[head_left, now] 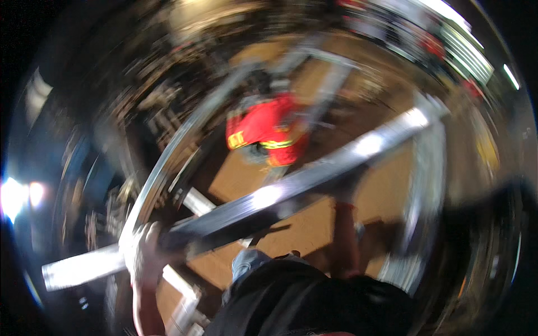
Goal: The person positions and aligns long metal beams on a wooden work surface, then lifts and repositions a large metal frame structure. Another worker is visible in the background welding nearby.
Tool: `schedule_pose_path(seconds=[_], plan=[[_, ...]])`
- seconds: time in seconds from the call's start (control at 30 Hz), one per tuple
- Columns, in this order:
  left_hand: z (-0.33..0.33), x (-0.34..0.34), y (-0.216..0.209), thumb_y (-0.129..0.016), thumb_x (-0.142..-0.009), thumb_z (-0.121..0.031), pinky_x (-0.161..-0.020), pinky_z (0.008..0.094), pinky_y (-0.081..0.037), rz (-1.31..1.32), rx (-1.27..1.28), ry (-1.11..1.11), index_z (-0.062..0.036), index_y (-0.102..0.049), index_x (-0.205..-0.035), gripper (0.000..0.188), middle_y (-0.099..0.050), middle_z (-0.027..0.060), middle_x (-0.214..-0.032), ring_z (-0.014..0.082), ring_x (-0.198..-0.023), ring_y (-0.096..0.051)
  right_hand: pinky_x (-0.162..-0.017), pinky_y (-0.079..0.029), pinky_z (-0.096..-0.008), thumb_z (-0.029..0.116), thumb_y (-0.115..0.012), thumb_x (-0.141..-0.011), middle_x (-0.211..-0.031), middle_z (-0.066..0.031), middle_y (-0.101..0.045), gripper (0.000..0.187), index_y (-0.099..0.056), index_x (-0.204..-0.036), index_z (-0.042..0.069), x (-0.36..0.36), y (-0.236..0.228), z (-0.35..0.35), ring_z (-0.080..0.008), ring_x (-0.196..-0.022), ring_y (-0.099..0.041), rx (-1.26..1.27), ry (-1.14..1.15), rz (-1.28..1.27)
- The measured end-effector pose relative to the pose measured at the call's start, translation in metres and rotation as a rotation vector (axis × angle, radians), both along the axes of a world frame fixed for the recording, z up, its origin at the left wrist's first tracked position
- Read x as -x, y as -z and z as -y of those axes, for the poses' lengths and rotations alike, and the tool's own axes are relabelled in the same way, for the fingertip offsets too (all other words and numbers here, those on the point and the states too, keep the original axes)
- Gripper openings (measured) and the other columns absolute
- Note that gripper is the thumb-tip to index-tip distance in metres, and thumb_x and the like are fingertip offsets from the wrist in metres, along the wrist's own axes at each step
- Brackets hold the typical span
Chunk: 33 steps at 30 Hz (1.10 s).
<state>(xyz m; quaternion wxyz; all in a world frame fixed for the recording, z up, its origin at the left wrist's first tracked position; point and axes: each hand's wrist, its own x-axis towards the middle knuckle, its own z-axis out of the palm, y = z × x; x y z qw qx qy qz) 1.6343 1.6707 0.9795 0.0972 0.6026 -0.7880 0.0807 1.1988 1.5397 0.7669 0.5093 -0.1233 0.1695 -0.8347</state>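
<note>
A long silvery metal beam (314, 176) slants across the view in front of my body, from low at the left to high at the right. My left hand (144, 255), pale and perhaps gloved, is closed around it near its left end, with fingers over the top. Farther along to the right, my right hand (348, 185) grips the beam from its near side. That hand looks dark, and its fingers are partly hidden by shadow and blur. The beam is raised off the brown ground (286, 238).
Beyond the beam a person in a red shirt with yellow stripes (274, 131) bends low, close to it. Long metal bars lie left (174, 145) and right (428, 185). Shorter pale pieces (182, 285) lie near my feet. Blurred clutter (168, 106) fills the far left.
</note>
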Motion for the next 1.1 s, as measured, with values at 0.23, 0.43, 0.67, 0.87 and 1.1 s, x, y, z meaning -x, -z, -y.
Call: schedule_pose_path(seconds=[0.23,0.43,0.67,0.87,1.1], plan=[[0.020,-0.001,0.004,-0.092,-0.051,-0.048,-0.076,0.0467,-0.054,-0.099,0.116,0.061,0.0003,-0.064,-0.107,0.079,-0.066,0.0197,-0.094,0.0417,-0.087,-0.067,-0.114,-0.042,-0.0468,0.073,-0.048,-0.097,-0.141,-0.0086,-0.057,0.079,-0.049,-0.148,0.011,0.101,-0.059,-0.021,-0.0294,-0.130,-0.053,0.195,0.181,0.157],[0.073,0.029,-0.027,-0.098,-0.044,-0.027,-0.078,0.0465,-0.051,-0.174,0.143,0.120,-0.0040,-0.064,-0.107,0.076,-0.065,0.0155,-0.093,0.0389,-0.088,-0.064,-0.113,-0.044,-0.0468,0.071,-0.047,-0.099,-0.132,-0.0074,-0.063,0.072,-0.054,-0.140,0.012,0.144,-0.080,-0.001,-0.0284,-0.124,-0.057,0.235,0.247,-0.056],[0.094,0.032,-0.072,-0.088,-0.061,-0.055,-0.083,0.0449,-0.052,-0.035,0.325,0.174,-0.0074,-0.066,-0.108,0.070,-0.064,0.0121,-0.096,0.0352,-0.095,-0.063,-0.114,-0.042,-0.0467,0.073,-0.049,-0.096,-0.137,-0.0073,-0.059,0.075,-0.052,-0.143,0.014,0.185,-0.076,-0.013,-0.0290,-0.127,-0.054,-0.006,0.352,-0.193],[0.156,0.093,-0.122,-0.082,-0.068,-0.054,-0.082,0.0427,-0.052,-0.013,0.468,0.443,-0.0072,-0.065,-0.107,0.063,-0.061,0.0123,-0.092,0.0341,-0.093,-0.063,-0.115,-0.040,-0.0466,0.074,-0.050,-0.095,-0.141,-0.0072,-0.056,0.077,-0.051,-0.145,0.016,0.249,-0.104,0.010,-0.0295,-0.130,-0.051,0.001,0.358,-0.260],[0.195,0.150,-0.137,-0.084,-0.069,-0.038,-0.090,0.0454,-0.052,0.056,0.539,0.452,0.0011,-0.062,-0.122,0.069,-0.065,0.0221,-0.107,0.0424,-0.100,-0.065,-0.116,-0.038,-0.0465,0.076,-0.052,-0.092,-0.146,-0.0072,-0.053,0.080,-0.049,-0.147,0.018,0.305,-0.164,0.021,-0.0300,-0.133,-0.048,0.411,0.453,0.066]])
